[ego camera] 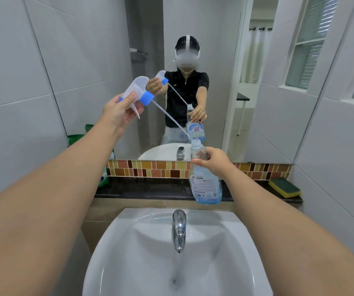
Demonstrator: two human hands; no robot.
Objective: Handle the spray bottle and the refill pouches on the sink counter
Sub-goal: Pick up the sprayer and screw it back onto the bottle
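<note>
left hand (118, 111) raised, fingers curled — gripping | right hand (213, 160) lower, fingers curled

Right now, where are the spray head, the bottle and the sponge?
spray head (136, 90): head view, on its clear body.
bottle (206, 186): head view, on its label.
sponge (285, 187): head view, on its green top.

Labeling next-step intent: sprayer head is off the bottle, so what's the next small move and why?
Probably lift the left hand further: it holds the sprayer head unscrewed, but the dip tube tip still sits at the neck of the spray bottle, gripped by the right hand.
</note>
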